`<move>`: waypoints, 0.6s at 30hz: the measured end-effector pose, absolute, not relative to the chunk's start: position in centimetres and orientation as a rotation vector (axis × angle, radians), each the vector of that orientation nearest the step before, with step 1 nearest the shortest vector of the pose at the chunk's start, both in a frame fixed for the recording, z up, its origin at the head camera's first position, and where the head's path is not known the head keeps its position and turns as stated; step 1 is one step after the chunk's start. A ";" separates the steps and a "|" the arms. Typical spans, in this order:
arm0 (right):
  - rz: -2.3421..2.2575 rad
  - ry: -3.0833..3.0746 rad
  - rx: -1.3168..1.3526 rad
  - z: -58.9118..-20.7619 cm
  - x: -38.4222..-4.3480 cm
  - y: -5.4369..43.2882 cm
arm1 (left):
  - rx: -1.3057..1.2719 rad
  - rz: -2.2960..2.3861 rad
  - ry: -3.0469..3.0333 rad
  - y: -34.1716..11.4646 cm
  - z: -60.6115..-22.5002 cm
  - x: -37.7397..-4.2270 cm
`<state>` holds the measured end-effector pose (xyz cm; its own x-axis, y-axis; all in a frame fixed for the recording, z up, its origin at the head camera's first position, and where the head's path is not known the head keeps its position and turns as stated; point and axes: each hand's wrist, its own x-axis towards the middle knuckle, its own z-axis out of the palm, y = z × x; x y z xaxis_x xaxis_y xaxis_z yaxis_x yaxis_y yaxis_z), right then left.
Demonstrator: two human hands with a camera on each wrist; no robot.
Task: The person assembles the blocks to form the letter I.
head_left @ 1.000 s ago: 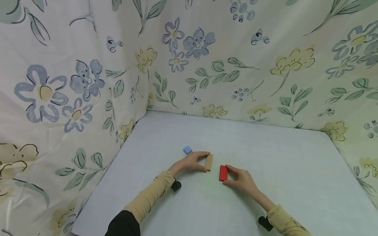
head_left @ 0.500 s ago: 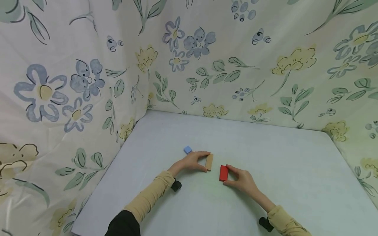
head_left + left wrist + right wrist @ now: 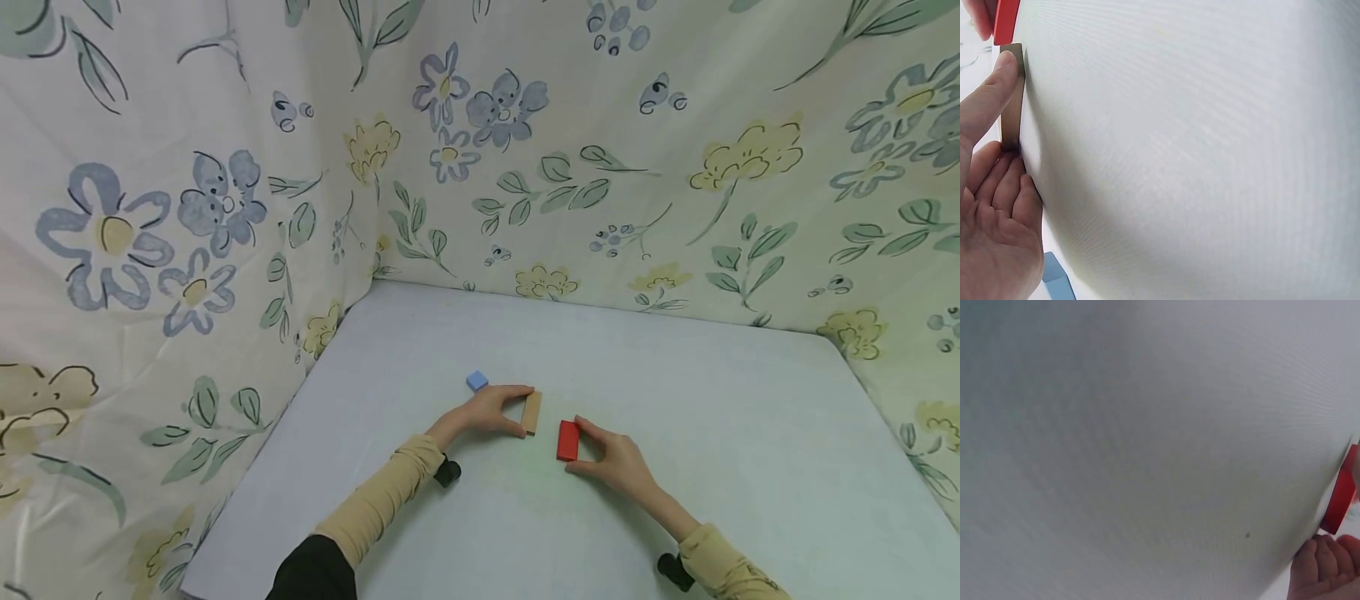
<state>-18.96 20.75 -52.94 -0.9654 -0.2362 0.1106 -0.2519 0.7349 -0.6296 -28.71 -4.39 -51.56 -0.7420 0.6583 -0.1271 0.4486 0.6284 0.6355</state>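
My left hand [image 3: 486, 412] pinches a narrow tan wooden block [image 3: 532, 414] lengthwise, thumb at its near end and a fingertip at its far end. To its right, my right hand [image 3: 618, 461] has thumb and finger at the two ends of a red rectangular block [image 3: 567, 440]. A gap separates the two blocks on the white table. Just behind the left hand sits a small blue block [image 3: 477, 381], which neither hand holds. In the left wrist view the curled fingers [image 3: 1007, 187] meet one end of the wooden block. The red block [image 3: 1339, 499] is partly cut off in the right wrist view.
The white tabletop [image 3: 697, 400] extends around both hands. Floral cloth [image 3: 555, 150] hangs along its back and left side. A small black camera [image 3: 447, 472] sits under the left wrist, and another black camera [image 3: 675, 572] is by the right wrist.
Both blocks and the left hand hold their places. The right thumb and finger spread very slightly at the ends of the red block.
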 end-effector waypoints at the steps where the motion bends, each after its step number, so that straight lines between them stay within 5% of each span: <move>1: 1.067 -2.905 0.406 -52.9 -19.0 20.8 | 0.884 0.842 2.504 -4.4 -51.6 -28.7; 18: 1.207 -2.868 0.452 -52.1 -19.2 21.4 | 0.899 0.858 2.499 -4.5 -51.5 -28.6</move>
<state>-19.15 21.38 -52.11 -0.9587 -0.2631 0.1079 -0.2611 0.6640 -0.7006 -28.64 -4.45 -51.49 -0.7378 0.6651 -0.1153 0.4538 0.6152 0.6446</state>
